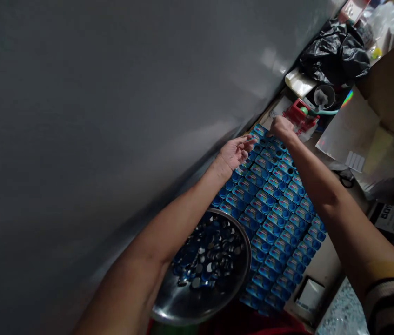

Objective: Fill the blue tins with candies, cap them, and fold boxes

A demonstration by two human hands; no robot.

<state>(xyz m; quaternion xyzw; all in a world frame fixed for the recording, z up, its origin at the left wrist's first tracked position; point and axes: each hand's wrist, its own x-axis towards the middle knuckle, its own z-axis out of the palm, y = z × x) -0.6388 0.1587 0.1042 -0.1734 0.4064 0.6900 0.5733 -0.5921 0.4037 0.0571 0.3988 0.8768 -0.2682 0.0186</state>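
Blue printed blister packs (262, 202), each with a round recess, lie in close rows on the table. My left hand (236, 152) is above the far left packs, palm up; its fingers are loosely bent and apart, and I make out nothing in them. At the far end of the rows, my right hand (281, 126) is closed and bent down over the packs. Its fingertips are mostly hidden, so what they hold cannot be seen. Near my body, partly behind my left forearm, a round metal bowl (247, 260) contains many small blue and silvery discs (205, 260).
A grey wall (113, 93) borders the left side. Beyond my right hand stand a red tape dispenser (299, 116), a cup (323, 97) and a black plastic bag (336, 53). Clear plastic sheets (367, 144), scissors (346, 179) and a small white box (310, 294) lie to the right.
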